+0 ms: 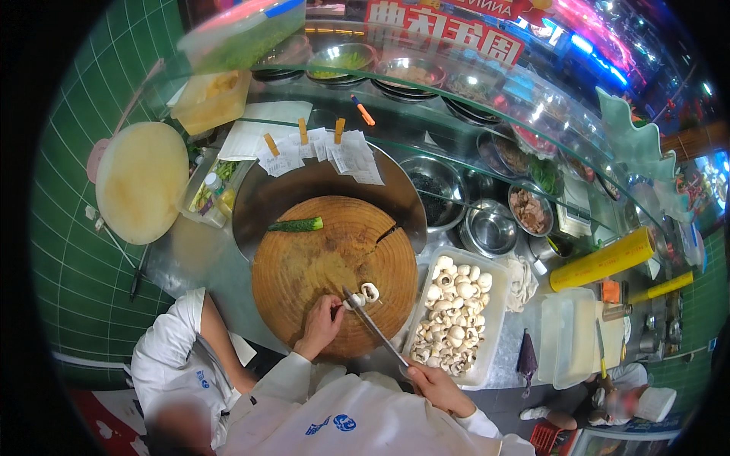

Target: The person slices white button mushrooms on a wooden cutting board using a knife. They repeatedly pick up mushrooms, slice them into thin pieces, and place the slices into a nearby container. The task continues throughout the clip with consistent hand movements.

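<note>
A round wooden chopping block lies before me. Near its front right, my left hand steadies a white mushroom with its fingertips. My right hand grips a knife by the handle, and the blade reaches over the block to that mushroom. Just right of the blade lies another mushroom piece. Toward the back left of the block rests a piece of cucumber. A white plastic tub of mushrooms stands right of the block, near my right hand.
A co-worker is close on my left. A curved metal guard with clipped paper slips surrounds the block's back. Behind are glass shelves with bowls; steel bowls, a cloth and a yellow roll are right. A round board leans left.
</note>
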### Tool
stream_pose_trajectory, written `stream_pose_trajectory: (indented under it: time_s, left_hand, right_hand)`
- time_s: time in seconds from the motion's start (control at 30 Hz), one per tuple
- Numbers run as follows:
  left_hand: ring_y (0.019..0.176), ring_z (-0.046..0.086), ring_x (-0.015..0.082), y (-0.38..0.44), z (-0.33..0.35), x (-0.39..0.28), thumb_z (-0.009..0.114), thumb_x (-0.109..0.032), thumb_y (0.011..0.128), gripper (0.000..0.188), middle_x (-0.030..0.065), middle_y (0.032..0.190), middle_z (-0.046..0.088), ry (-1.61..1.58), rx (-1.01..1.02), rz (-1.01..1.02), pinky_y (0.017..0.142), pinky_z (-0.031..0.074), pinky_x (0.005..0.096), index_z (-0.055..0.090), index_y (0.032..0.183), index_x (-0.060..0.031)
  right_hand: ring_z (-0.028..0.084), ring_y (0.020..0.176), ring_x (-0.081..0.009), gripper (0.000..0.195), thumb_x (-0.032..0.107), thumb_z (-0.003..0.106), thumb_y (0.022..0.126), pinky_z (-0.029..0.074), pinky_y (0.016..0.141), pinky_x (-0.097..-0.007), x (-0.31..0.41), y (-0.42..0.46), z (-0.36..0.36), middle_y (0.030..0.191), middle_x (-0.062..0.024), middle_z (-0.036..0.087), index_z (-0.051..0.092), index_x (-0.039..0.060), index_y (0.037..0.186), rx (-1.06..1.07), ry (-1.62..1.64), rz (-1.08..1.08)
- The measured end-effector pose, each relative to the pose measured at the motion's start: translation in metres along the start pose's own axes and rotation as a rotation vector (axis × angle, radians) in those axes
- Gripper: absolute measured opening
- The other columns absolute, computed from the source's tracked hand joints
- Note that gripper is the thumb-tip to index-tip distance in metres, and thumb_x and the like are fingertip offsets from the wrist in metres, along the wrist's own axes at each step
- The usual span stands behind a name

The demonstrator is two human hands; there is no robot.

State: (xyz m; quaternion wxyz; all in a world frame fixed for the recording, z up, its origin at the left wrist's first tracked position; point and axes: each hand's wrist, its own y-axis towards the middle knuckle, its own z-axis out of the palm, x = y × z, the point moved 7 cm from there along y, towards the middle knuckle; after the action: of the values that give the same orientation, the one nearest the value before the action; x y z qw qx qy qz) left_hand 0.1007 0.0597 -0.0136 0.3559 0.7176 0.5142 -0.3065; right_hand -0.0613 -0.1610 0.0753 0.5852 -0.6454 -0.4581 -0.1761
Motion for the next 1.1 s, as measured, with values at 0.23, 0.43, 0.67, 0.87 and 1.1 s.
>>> stream_pose_trajectory:
  time_s: [0.23,0.43,0.67,0.87,1.1]
  left_hand:
    - [0.098,0.057,0.0337,0.009,0.01,-0.032,0.066,-0.025,0.088,0.043,0.0161,0.105,0.057,0.292,0.087,0.047,0.079,0.05,0.0425,0.051,0.121,-0.0011]
    - [0.096,0.054,0.035,0.017,0.035,-0.039,0.068,-0.028,0.086,0.044,0.0163,0.101,0.051,0.513,0.193,0.104,0.078,0.05,0.0423,0.052,0.116,-0.0006]
    - [0.092,0.057,0.0386,0.012,0.036,-0.02,0.067,-0.023,0.087,0.039,0.0195,0.1,0.053,0.401,0.273,0.163,0.075,0.051,0.0448,0.052,0.117,-0.0022]
    - [0.091,0.059,0.043,0.002,0.025,-0.006,0.066,-0.018,0.089,0.039,0.0209,0.108,0.058,0.189,0.242,0.163,0.075,0.05,0.0474,0.051,0.122,-0.0025]
    - [0.09,0.067,0.0361,-0.032,0.101,-0.086,0.066,-0.022,0.09,0.039,0.0214,0.107,0.064,-0.159,0.605,-0.002,0.074,0.054,0.0423,0.054,0.123,-0.0046]
  right_hand:
    - [0.047,0.052,-0.0078,0.041,0.028,0.041,0.106,0.043,0.05,-0.0223,-0.022,-0.021,-0.02,0.064,-0.0002,0.05,0.048,0.0094,0.142,-0.12,0.447,0.035]
    - [0.048,0.05,-0.0089,0.042,0.03,0.04,0.106,0.044,0.047,-0.0236,-0.037,-0.031,-0.029,0.063,-0.0022,0.051,0.046,0.0127,0.144,-0.275,0.476,0.047]
    - [0.048,0.05,-0.0094,0.042,0.031,0.041,0.105,0.044,0.047,-0.025,-0.054,-0.041,-0.039,0.063,-0.0021,0.05,0.049,0.011,0.142,-0.381,0.54,0.06]
    - [0.048,0.05,-0.0115,0.047,0.034,0.039,0.106,0.045,0.047,-0.0259,-0.073,-0.067,-0.048,0.063,-0.0037,0.048,0.041,0.0099,0.147,-0.471,0.595,0.105]
    - [0.049,0.049,-0.0122,0.047,0.035,0.038,0.106,0.045,0.046,-0.0265,-0.091,-0.09,-0.054,0.063,-0.0042,0.051,0.042,0.0099,0.146,-0.642,0.685,0.102]
